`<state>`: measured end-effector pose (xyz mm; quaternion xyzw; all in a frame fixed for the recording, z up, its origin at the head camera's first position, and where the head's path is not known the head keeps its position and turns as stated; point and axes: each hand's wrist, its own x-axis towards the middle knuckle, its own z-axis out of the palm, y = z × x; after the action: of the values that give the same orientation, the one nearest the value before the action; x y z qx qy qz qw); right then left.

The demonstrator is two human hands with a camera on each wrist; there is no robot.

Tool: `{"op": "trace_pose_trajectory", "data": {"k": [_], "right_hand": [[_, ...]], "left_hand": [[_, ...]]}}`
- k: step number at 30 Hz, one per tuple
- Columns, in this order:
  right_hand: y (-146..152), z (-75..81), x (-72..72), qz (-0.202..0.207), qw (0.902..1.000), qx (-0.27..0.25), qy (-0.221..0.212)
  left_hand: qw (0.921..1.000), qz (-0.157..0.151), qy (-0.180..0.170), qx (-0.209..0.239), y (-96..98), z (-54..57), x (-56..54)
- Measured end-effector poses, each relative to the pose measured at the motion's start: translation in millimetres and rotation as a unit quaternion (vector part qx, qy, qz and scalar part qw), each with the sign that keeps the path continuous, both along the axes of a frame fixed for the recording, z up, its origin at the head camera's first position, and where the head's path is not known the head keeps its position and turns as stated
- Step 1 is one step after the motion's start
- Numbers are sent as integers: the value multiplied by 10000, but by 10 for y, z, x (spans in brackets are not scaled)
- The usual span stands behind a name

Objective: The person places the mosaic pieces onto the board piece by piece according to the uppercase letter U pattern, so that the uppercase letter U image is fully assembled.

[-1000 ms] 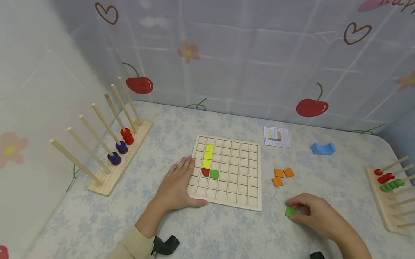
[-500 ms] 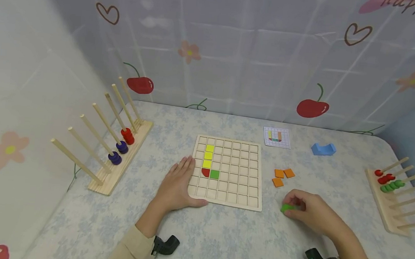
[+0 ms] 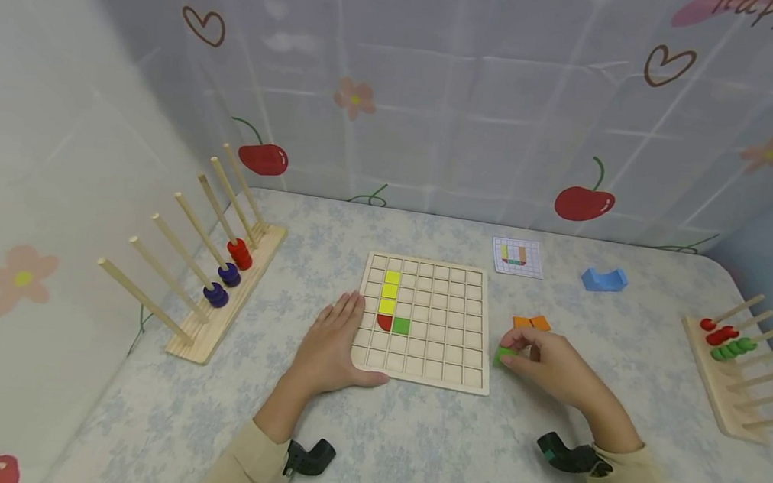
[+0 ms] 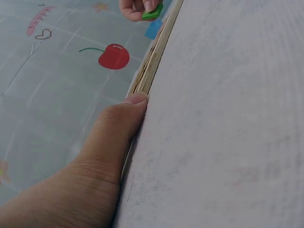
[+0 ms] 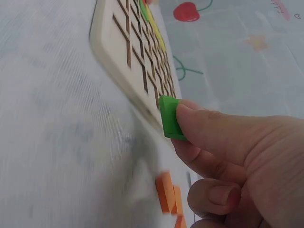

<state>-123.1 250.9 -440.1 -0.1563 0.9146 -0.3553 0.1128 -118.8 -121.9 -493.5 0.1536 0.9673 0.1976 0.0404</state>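
Note:
My right hand (image 3: 544,363) pinches a green square tile (image 5: 170,117) between thumb and fingers, just off the right edge of a wooden grid board (image 3: 443,338). On the board lie a column of yellow tiles (image 3: 390,291), a red quarter-round tile (image 3: 385,323) below them and another green tile (image 3: 401,326) beside the red one. My left hand (image 3: 329,344) rests on the board's left edge with fingers straight, its thumb (image 4: 116,126) along the near edge. Orange tiles (image 3: 540,323) lie behind my right hand, which partly hides them.
A pattern card (image 3: 518,258) and a blue curved block (image 3: 605,280) lie behind the board to the right. Wooden peg racks stand at both sides: the left rack (image 3: 237,290) has purple and red rings, the right rack (image 3: 719,386) red and green beads.
My right hand has lifted the green tile from the table and carried it left and away from me, towards the board. My left hand has stayed in place.

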Motion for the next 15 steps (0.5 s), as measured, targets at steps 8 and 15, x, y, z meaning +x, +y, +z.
{"op": "trace_pose_trajectory", "data": {"k": [8, 15], "right_hand": [[-383, -7, -156, 143, 9991, -390, -7], [-716, 21, -236, 51, 9991, -429, -45]], "left_hand": [[10000, -3, 59, 42, -1, 3, 8], [10000, 8, 7, -4, 1, 25, 10]]}}
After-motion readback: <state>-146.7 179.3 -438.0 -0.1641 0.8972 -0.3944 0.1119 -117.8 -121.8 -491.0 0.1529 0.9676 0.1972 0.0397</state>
